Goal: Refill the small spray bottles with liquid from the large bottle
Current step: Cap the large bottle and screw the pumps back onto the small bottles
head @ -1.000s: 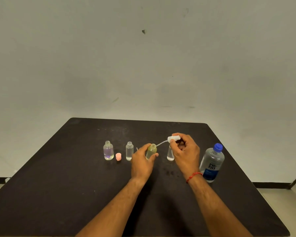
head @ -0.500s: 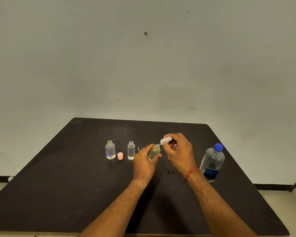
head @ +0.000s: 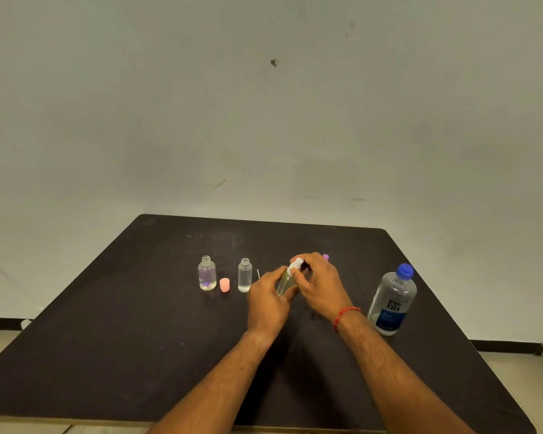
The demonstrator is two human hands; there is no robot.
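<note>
My left hand [head: 268, 300] grips a small yellowish spray bottle [head: 285, 282], tilted a little, at the middle of the black table [head: 138, 355]. My right hand [head: 318, 285] pinches the white spray head [head: 296, 265] sitting on that bottle's neck. Two small clear bottles stand uncapped to the left: one with purple tint [head: 207, 273] and a slimmer one [head: 244, 275]. The large bottle [head: 392, 300] with a blue cap stands upright to the right of my right wrist.
A pink cap [head: 224, 284] stands between the two uncapped bottles. A thin white tube [head: 258, 274] lies just right of the slim bottle. A small purple cap [head: 326, 257] peeks out behind my right hand. A bare wall rises behind the table.
My right hand has lowered the white spray head, feeding its tube into the yellowish bottle, and the head now sits on the neck. The left hand kept holding the bottle.
</note>
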